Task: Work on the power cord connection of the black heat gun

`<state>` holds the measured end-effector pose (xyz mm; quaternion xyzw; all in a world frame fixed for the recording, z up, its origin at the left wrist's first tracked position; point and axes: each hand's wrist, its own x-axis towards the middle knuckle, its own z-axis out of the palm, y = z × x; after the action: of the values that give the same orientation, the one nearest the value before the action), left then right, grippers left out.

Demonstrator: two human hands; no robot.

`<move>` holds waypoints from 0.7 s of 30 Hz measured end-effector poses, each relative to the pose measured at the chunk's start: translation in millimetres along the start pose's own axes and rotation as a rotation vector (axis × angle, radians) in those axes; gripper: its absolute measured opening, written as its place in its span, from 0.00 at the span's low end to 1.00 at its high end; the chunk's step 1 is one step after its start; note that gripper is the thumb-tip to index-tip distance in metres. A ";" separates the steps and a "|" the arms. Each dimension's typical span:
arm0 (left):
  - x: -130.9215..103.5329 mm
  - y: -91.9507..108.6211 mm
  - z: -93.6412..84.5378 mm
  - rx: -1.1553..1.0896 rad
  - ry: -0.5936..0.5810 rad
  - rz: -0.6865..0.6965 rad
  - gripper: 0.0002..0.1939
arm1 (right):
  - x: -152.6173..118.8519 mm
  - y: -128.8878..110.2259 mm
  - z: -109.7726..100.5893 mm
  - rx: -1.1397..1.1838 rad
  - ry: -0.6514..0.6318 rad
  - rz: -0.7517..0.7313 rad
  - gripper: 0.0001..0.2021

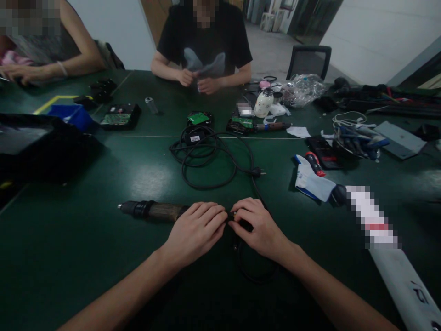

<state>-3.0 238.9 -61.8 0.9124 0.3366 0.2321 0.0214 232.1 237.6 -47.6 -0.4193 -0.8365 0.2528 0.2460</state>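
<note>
A work room with pale walls and, beyond the far edge, a dark mesh-backed chair [309, 62]; a large dark green table [89, 262] filled most of the view. A co-worker in a dark T-shirt [206, 53] sat opposite, hands together at the table's edge, and a second co-worker [81, 46] sat at far left. A long pale bar [401, 276] crossed the lower right corner. In the near centre lay the dark, stick-shaped power tool [161, 210], its metal tip pointing left. The left hand [200, 225] was curled over its rear portion, fingers close together, gripping it. The right hand [257, 225] was half closed, with thumb and fingertips pinched around a small black part [230, 215] at the tool's rear end, the two hands nearly meeting there. A black cord [203, 188] lay coiled beyond the hands, then ran down behind the right hand and looped below it. Near the coil were a circuit-board unit [200, 118] and a labelled black box [195, 138]. The two-pin plug [255, 172] lay loose on the table. By judgement, work was under way at the tool's rear end: bringing the parts together there had been done, but whether they were joined or separate could not be told, the fingers covering the spot; the plug was unconnected.
</note>
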 end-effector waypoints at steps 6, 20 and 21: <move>0.4 0.1 1.4 0.021 0.010 -0.010 0.07 | 0.6 -0.6 2.6 0.027 0.044 0.015 0.09; 1.3 2.1 1.3 0.021 0.002 -0.030 0.09 | 0.3 -1.7 3.2 0.020 0.048 0.017 0.09; 1.2 2.1 1.3 0.020 -0.003 -0.025 0.10 | 0.2 -1.6 3.3 0.019 0.048 0.016 0.09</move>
<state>-0.3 238.2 -62.0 0.9086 0.3503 0.2272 0.0156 228.9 236.2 -49.0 -0.4297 -0.8246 0.2524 0.2678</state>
